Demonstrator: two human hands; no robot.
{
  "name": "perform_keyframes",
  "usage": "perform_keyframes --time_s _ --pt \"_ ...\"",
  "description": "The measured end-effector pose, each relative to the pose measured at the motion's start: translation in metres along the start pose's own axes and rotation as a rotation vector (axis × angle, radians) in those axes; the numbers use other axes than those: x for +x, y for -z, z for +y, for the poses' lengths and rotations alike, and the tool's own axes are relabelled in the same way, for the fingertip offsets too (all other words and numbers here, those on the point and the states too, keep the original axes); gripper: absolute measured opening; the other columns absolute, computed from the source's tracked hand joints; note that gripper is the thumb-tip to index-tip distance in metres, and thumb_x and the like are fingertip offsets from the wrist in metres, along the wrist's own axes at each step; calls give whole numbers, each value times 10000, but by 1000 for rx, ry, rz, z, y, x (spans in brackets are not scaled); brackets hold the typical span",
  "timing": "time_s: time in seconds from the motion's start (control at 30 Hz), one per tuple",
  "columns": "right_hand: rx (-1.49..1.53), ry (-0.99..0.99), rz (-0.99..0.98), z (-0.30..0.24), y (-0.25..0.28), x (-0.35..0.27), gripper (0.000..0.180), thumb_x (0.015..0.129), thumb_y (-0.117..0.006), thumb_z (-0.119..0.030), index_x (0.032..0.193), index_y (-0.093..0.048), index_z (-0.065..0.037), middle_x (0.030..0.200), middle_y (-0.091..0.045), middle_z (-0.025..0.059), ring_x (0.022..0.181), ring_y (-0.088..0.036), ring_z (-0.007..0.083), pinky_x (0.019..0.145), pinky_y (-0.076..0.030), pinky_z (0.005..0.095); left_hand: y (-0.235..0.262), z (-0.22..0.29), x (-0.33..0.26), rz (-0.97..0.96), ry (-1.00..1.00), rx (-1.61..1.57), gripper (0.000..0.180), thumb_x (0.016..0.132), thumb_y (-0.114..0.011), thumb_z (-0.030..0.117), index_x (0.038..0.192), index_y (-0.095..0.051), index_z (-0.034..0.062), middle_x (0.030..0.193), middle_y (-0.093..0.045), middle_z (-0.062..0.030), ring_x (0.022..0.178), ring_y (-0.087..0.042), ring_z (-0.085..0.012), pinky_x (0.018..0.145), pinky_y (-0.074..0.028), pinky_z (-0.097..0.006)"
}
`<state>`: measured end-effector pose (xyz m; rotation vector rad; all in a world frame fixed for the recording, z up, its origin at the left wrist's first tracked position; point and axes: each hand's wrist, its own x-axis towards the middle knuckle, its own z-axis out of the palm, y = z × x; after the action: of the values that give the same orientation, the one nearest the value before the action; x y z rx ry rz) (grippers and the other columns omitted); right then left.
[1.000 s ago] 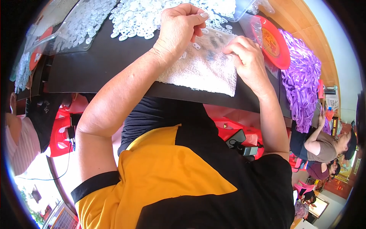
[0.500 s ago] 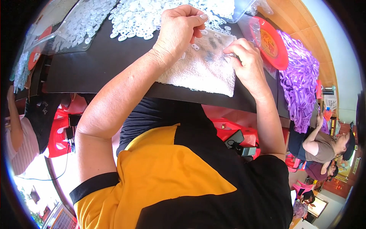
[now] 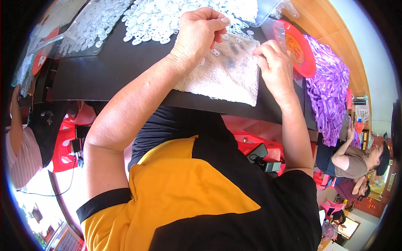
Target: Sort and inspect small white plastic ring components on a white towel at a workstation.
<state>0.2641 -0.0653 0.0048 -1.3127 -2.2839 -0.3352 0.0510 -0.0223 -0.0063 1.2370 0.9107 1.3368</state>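
Cloth (image 3: 230, 81) sits near front edge of tabletop (image 3: 96, 79), open leftward.

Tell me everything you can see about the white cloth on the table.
The cloth is off-white, with a fuzzy, towel-like look. It lies mostly flat on the dark table, its near edge just short of the table's front edge. Greyish marks show across its upper part; whether stains or shadows, I can't tell. A few small white pieces lie on it. Your left hand hides some of its upper left, and your right hand is at its upper right edge; whether either touches it is unclear.
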Motion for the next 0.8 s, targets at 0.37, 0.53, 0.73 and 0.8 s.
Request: perform_keyframes --time_s 0.37,0.53,0.73,0.8 --pt "-212 251 -183 -3 0 13 95 783 -592 -104 853 -651 -78 952 -605 66 996 -557 242 824 -397 392 -1 0 0 -35 41 48 122 879 -655 120 910 -676 3 707 -627 -20 580 -540 -74 487 -403 -207" --pt "-139 185 -193 -6 0 16 74 787 -596 -102 846 -637 -84 917 -618 55 948 -587 247 788 -401 385 0 -1 0 -38 49 83 125 885 -656 126 919 -673 7 707 -628 -19 583 -542 -64 493 -414 -199" --pt "242 -7 -154 -1 1 26 36 811 -615 -83 844 -610 -70 876 -626 79 836 -611 276 725 -425 360 -2 5 -1 -49 62 108 140 893 -652 133 945 -666 4 716 -634 -24 584 -545 -61 499 -423 -197" --pt "404 -95 -90 -7 1 35 56 833 -623 -90 864 -603 -48 840 -624 66 789 -597 218 695 -431 327 -1 6 -1 -66 67 90 143 899 -646 134 948 -658 1 723 -637 -29 585 -549 -66 499 -423 -200"
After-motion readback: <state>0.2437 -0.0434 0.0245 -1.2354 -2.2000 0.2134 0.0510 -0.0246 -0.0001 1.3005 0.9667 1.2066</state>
